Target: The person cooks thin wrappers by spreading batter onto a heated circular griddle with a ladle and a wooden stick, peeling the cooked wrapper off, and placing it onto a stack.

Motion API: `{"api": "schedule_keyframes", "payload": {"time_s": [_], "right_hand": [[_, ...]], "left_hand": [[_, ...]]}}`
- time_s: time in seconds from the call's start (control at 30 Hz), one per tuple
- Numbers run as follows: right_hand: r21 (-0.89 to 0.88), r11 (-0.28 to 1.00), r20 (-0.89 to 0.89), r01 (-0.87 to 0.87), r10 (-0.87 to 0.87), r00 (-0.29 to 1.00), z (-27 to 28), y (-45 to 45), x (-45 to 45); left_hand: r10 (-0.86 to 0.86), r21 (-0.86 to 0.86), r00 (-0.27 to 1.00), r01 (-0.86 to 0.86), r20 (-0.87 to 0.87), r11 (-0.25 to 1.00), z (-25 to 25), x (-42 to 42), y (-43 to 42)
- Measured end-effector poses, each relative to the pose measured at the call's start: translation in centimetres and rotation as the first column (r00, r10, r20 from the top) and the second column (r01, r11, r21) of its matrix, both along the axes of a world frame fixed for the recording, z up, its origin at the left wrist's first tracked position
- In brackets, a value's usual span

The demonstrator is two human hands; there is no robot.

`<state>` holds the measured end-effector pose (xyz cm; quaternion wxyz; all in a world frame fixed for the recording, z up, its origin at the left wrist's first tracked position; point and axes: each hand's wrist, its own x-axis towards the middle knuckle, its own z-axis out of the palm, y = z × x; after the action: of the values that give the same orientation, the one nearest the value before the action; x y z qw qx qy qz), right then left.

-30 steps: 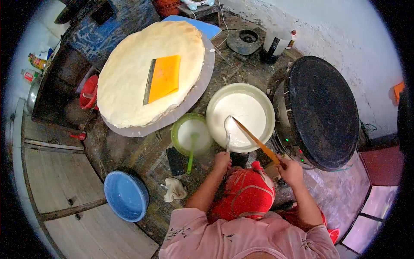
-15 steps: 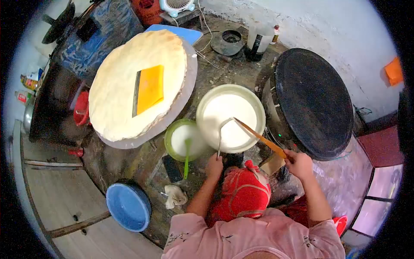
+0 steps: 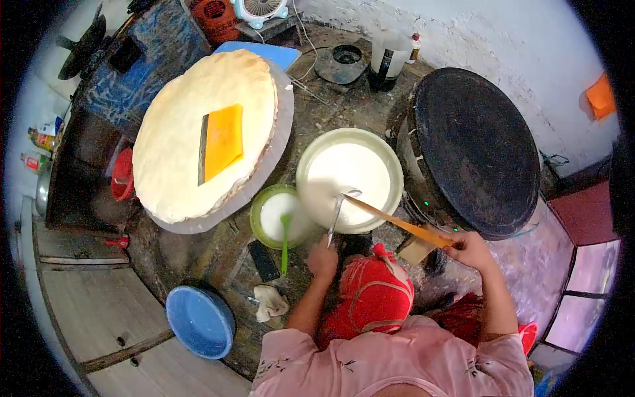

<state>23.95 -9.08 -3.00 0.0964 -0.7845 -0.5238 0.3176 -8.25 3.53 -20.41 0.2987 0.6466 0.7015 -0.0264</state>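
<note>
My left hand [image 3: 322, 259] grips the handle of a metal ladle [image 3: 336, 218] over the near side of a large pale-green bowl [image 3: 399, 173] of white batter [image 3: 354, 164]. In my right hand [image 3: 469, 251] is a long, flat orange-brown spatula [image 3: 403, 226], slanting left across the bowl's rim. Its tip meets the ladle's head just above the batter; whether they touch, I cannot tell. A smaller green bowl [image 3: 256, 231] with white contents stands left of the big one, a green spoon [image 3: 285, 245] leaning in it.
At right stands a round black griddle [image 3: 476, 152]. A stack of thin pancakes [image 3: 172, 132] lies at left with a yellow scraper [image 3: 223, 142] on top. Nearer are a blue basin [image 3: 200, 321], a dark phone-like slab [image 3: 264, 261], a crumpled cloth [image 3: 270, 303] and a red bundle [image 3: 375, 294].
The spatula tip and ladle head have moved slightly left and nearer me, and the ladle's head now shows more clearly. My right hand has shifted a little right. The whole view has shifted slightly.
</note>
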Motion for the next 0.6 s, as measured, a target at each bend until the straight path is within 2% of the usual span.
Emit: {"api": "schedule_keyframes", "payload": {"time_s": [0.03, 0.07, 0.13, 0.17, 0.23, 0.27, 0.33, 0.47, 0.53, 0.6], "right_hand": [[0.010, 1.000, -0.117, 0.016, -0.014, 0.993, -0.5, -0.4, 0.4], [0.009, 1.000, -0.118, 0.014, -0.012, 0.993, 0.1, -0.3, 0.1], [-0.181, 0.968, -0.253, 0.172, -0.215, 0.943, 2.0, 0.1, -0.8], [-0.181, 0.969, -0.253, 0.168, -0.212, 0.944, 1.8, 0.0, -0.8], [-0.011, 0.996, -0.189, 0.094, -0.094, 0.977, 1.3, -0.5, -0.7], [-0.007, 0.996, -0.189, 0.088, -0.087, 0.978, 1.3, -0.4, -1.0], [0.181, 0.981, -0.180, 0.073, -0.040, 0.983, 1.9, 0.2, -2.1], [0.090, 0.996, -0.093, -0.024, 0.032, 0.995, 4.5, 3.6, -4.9], [0.143, 0.959, 0.005, -0.245, 0.247, 0.969, 4.5, 5.7, -6.7], [0.097, 0.896, 0.122, -0.434, 0.422, 0.898, 2.9, 8.2, -8.9]], "left_hand": [[-0.005, 0.013, 1.000, 0.005, 0.000, 1.000, 0.0, 0.0, 0.0], [-0.003, 0.013, 1.000, 0.003, 0.000, 1.000, 0.1, -0.1, 0.0], [-0.020, 0.023, 1.000, 0.020, 0.005, 1.000, 0.2, -0.1, 0.1], [-0.016, 0.023, 1.000, 0.016, 0.004, 1.000, -0.1, -0.1, -0.1], [-0.071, 0.102, 0.996, 0.076, -0.053, 0.992, -0.8, -0.1, -0.1], [-0.065, 0.106, 0.997, 0.070, -0.052, 0.992, -0.6, 0.0, 0.1], [-0.165, 0.012, 0.984, 0.166, -0.060, 0.986, -0.1, 0.0, 0.8], [-0.175, 0.014, 0.984, 0.175, -0.038, 0.984, 0.9, 0.1, 0.6], [-0.249, 0.112, 0.968, 0.246, 0.021, 0.963, 0.4, 0.0, 0.5], [-0.257, 0.115, 0.966, 0.258, -0.025, 0.959, 1.8, 0.4, 0.2]]}}
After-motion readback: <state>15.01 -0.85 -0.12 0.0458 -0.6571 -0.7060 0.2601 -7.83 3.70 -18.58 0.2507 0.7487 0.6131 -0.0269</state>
